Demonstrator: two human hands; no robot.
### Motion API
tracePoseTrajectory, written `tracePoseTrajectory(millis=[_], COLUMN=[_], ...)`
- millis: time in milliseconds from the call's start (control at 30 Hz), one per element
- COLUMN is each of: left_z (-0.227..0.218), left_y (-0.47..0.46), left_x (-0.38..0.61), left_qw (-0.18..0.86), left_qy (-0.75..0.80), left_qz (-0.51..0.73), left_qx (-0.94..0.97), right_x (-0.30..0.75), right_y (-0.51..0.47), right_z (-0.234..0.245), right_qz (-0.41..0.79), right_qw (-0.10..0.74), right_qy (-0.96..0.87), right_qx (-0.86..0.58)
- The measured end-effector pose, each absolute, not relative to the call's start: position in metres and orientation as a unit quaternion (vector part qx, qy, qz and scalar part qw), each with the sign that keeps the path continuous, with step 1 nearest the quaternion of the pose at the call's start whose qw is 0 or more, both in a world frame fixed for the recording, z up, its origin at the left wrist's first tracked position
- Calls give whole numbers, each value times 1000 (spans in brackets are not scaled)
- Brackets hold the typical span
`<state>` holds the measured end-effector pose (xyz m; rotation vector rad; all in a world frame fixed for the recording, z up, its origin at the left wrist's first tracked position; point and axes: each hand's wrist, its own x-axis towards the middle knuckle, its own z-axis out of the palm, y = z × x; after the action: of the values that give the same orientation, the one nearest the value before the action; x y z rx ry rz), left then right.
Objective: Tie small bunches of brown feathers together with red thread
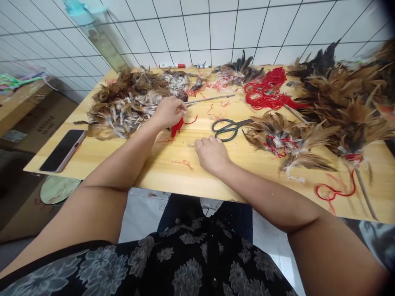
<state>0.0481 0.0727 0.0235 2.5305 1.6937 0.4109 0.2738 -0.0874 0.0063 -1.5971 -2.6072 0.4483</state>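
**A:** What's the left grip [168, 113] doing?

**B:** Pinched narrow on the end of a thin wooden stick [212, 98], with a tuft of red yarn [177, 127] dangling just below.

**A:** And the right grip [212, 155]?

**B:** Loosely curled and empty, resting on the pale wooden bench [173, 172], just beside dark-handled scissors [227, 129].

**A:** What else lies around?

**B:** A ragged, fluffy heap of brown and speckled feathers [123, 109] by the left hand, and a tangled hank of glossy red yarn [265, 88] beyond the scissors.
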Motion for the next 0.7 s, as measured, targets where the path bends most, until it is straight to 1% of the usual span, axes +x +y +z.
tracePoseTrajectory(millis=[200, 300, 400, 500, 600, 700], left_z=[53, 47, 26, 10, 9, 20], left_y=[79, 68, 59, 55, 54, 52], left_x=[41, 42, 45, 48, 49, 45], left_qw=[53, 65, 55, 51, 63, 92], left_qy=[527, 490, 472, 479, 483, 516], left_qz=[115, 64, 32, 45, 67, 151], left_qx=[841, 867, 879, 875, 871, 838], right_x=[273, 273, 273, 274, 274, 274], right_y=[-88, -88, -87, -86, -85, -84], right_z=[8, 9, 10, 10, 9, 10], right_qz=[160, 161, 161, 154, 148, 151], right_qw=[34, 38, 32, 25, 19, 14], right_qy=[-846, -847, -849, -847, -845, -845], right_qx=[-507, -504, -503, -508, -513, -513])
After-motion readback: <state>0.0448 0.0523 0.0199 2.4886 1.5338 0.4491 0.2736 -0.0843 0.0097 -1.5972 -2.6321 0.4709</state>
